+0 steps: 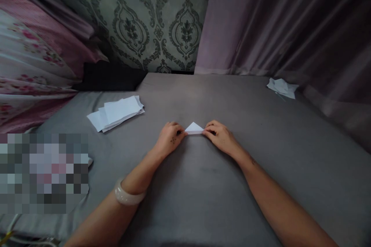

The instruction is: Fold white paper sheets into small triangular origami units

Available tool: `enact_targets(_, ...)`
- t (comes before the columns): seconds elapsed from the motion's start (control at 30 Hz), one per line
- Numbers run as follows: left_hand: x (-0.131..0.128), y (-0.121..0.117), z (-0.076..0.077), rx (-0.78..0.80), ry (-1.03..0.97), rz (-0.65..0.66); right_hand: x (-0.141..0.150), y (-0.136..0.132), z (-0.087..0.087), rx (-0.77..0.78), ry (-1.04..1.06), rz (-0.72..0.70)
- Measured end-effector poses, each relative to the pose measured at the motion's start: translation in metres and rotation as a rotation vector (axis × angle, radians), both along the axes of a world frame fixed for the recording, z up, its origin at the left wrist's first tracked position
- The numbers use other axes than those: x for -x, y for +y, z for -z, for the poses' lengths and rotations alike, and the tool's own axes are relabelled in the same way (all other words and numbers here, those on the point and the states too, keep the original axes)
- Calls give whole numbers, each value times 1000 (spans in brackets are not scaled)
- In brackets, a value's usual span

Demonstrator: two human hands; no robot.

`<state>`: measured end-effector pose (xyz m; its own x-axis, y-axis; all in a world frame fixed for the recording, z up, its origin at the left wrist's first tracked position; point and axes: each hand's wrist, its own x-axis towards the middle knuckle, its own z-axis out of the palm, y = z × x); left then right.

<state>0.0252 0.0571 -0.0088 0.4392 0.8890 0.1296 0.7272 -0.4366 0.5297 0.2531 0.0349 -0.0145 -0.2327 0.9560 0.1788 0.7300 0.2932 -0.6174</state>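
A small piece of folded white paper (194,127) is held at the middle of the grey-covered surface (199,185). Its upper part forms a triangle, and a narrow straight band runs along its lower edge. My left hand (171,136) pinches the paper's left end between thumb and fingers. At the right end, my right hand (219,136) pinches it the same way. The fingertips cover both corners of the paper. A pale bangle (129,195) circles my left wrist.
Several white paper sheets (120,112) lie stacked at the left. Crumpled white paper (281,87) rests at the far right. Black cloth (111,78) lies at the back left. Curtains (246,19) hang at the right, a floral one (37,54) at the left. A blurred patch hides the lower left.
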Motion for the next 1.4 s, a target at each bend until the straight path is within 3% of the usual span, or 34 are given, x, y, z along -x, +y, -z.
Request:
enact_targets(0.17,-2,3,-3,138,-37,-98,1,6,-1,87,105,80)
enact_targets(0.4,-4,1,-9,181,-54,-171,3,8,-1,97,105,138)
enact_targets(0.9,1,3,14,10,-14,-126,3,9,8,14,14,137)
enact_targets(1.07,-1,-2,11,-101,85,-84,1,9,8,35,29,112)
enact_targets(1.13,-4,-5,6,-187,168,-35,-2,9,9,30,26,97)
enact_targets(1.23,-10,-6,-1,-306,297,143,-5,10,9,16,2,86)
enact_targets(1.33,-15,-7,-7,-313,373,348,2,5,7,-56,-31,84)
enact_targets(1.4,-18,-8,-9,-296,397,410,13,-2,3,-127,-73,40)
